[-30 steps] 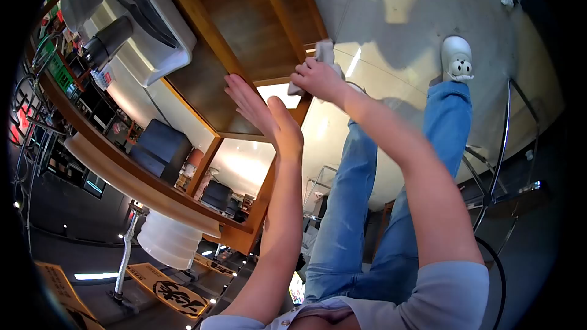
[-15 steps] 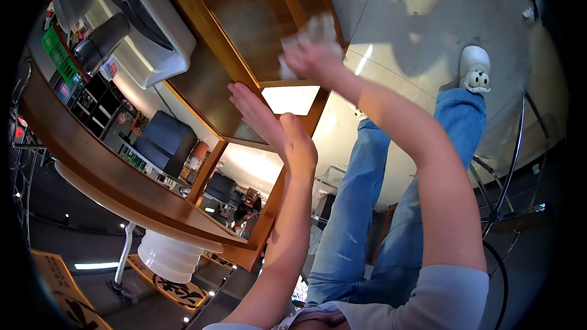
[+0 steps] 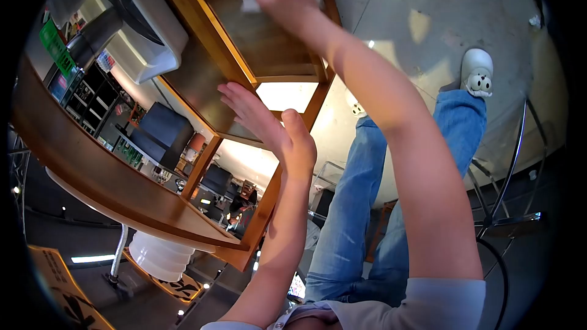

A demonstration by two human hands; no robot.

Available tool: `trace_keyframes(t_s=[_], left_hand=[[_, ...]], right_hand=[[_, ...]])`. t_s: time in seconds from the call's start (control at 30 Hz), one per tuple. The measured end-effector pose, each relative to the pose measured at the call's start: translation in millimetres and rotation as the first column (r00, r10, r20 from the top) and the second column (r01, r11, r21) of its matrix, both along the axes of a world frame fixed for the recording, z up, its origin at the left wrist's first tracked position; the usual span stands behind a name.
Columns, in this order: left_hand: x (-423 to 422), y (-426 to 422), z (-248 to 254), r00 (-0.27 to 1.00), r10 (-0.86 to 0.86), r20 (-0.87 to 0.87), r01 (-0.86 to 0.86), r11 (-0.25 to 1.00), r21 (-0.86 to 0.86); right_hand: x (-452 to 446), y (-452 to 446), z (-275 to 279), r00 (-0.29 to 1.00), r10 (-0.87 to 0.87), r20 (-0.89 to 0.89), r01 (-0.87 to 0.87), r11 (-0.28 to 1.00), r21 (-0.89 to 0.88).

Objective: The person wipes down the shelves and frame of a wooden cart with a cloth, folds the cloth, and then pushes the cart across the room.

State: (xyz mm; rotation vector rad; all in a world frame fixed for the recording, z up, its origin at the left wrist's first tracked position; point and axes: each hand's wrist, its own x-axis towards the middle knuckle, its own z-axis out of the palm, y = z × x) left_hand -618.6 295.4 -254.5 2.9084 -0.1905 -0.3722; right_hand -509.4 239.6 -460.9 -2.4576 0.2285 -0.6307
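Observation:
My right hand (image 3: 287, 3) is closed around a crumpled white cloth (image 3: 251, 3), which lies against a dark brown wooden panel (image 3: 257, 43) of a wooden unit. The cloth could be paper; its exact kind is hard to tell. Bare and flat, my left hand (image 3: 269, 125) has its fingers stretched out and thumb apart. Those fingers are by the unit's lower panel (image 3: 202, 79), near a wooden crossbar; whether they touch it I cannot tell.
A light plastic bin (image 3: 162, 43) with dark items is at upper left. A curved wooden edge (image 3: 122, 183) runs along the left, beside a white ribbed object (image 3: 160, 255). Metal chair legs (image 3: 507, 177) stand at right. Below are my legs in jeans (image 3: 348, 208) and white shoes (image 3: 477, 73).
My right hand has moved up and to the left across the panel with the cloth. My left hand has shifted only slightly left, still open.

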Motion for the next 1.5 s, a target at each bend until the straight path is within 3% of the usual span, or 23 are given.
trace_keyframes(t_s=[0.13,0.17,0.23,0.37,0.47,0.53,0.57,0.63,0.67,0.7,0.73,0.77,0.93,1.03,1.13,1.17,1.2,1.23,1.27,1.3,1.37,1.43,1.5], left_hand=[[3,2,-2,1.0,-0.019,-0.007,0.019,1.0,0.014],[3,2,-1,1.0,-0.01,-0.016,0.01,1.0,0.011],[5,-2,0,1.0,-0.005,-0.005,0.005,1.0,0.015],[2,-1,0,0.999,-0.025,-0.021,0.026,0.999,0.028],[5,-1,0,0.999,-0.025,-0.024,0.025,1.0,0.004],[3,-2,1,1.0,-0.018,-0.023,0.019,0.999,0.035],[4,-4,0,1.0,-0.012,-0.018,0.012,0.998,0.055],[7,-4,-1,1.0,-0.01,-0.019,0.01,1.0,0.029],[6,-2,0,1.0,-0.007,-0.026,0.008,1.0,0.015],[5,-1,-1,1.0,0.004,-0.01,-0.004,1.0,0.013],[3,1,-3,1.0,-0.014,-0.017,0.015,0.999,0.039],[5,4,-2,1.0,-0.024,0.001,0.024,0.997,0.076],[2,0,-3,0.997,-0.06,0.043,0.054,0.989,0.141],[1,-3,1,0.998,-0.053,0.032,0.048,0.986,0.158],[2,-6,1,0.995,-0.043,0.091,0.032,0.992,0.125],[1,-6,0,0.994,-0.044,0.1,0.031,0.991,0.13],[1,-6,1,0.996,-0.036,0.087,0.023,0.989,0.147],[2,-7,2,0.993,-0.028,0.113,0.012,0.99,0.14],[0,-8,2,0.994,-0.021,0.108,0.005,0.99,0.139],[0,-9,1,0.995,-0.009,0.1,-0.005,0.99,0.14],[0,-11,3,0.993,0.013,0.121,-0.03,0.99,0.14],[0,-10,6,0.993,-0.011,0.116,-0.003,0.993,0.117],[-1,-10,6,0.989,0.025,0.144,-0.042,0.992,0.117]], right_hand=[[-130,68,-2,0.819,0.57,-0.067,-0.559,0.819,0.129],[-147,72,-7,0.837,0.545,0.044,-0.538,0.805,0.249],[-126,46,0,0.652,0.755,-0.072,-0.698,0.635,0.331],[-23,-20,7,0.91,0.38,-0.166,-0.364,0.924,0.119],[17,-40,7,0.972,0.192,-0.137,-0.181,0.98,0.087],[-10,-20,4,0.997,0.054,-0.046,-0.041,0.967,0.252],[-40,-5,6,0.99,0.085,-0.111,-0.024,0.886,0.463],[-115,31,1,0.967,0.241,-0.077,-0.143,0.77,0.622],[-155,41,3,0.904,0.412,-0.113,-0.194,0.633,0.75],[-182,49,2,0.914,0.405,-0.018,-0.187,0.462,0.867],[-183,46,12,0.796,0.546,-0.261,0.203,0.165,0.965],[-177,43,13,0.923,0.373,-0.09,-0.148,0.564,0.813],[-122,16,-2,0.986,0.152,0.066,-0.158,0.741,0.653],[-95,-7,19,0.999,0.043,-0.003,-0.029,0.728,0.685],[-134,20,8,0.973,0.145,-0.177,0.038,0.661,0.75],[-154,36,-9,0.95,0.194,-0.243,0.171,0.327,0.929],[-168,34,11,0.949,0.228,-0.22,0.082,0.495,0.865],[-192,49,0,0.929,0.265,-0.259,0.132,0.418,0.899],[-212,63,-14,0.877,0.321,-0.357,0.324,0.154,0.934],[-206,56,-10,0.882,0.325,-0.34,0.302,0.163,0.939],[-194,40,6,0.87,0.374,-0.319,0.163,0.394,0.905],[-162,22,17,0.951,0.207,-0.229,0.067,0.585,0.808],[-130,16,48,0.962,0.061,-0.265,0.167,0.638,0.752]])
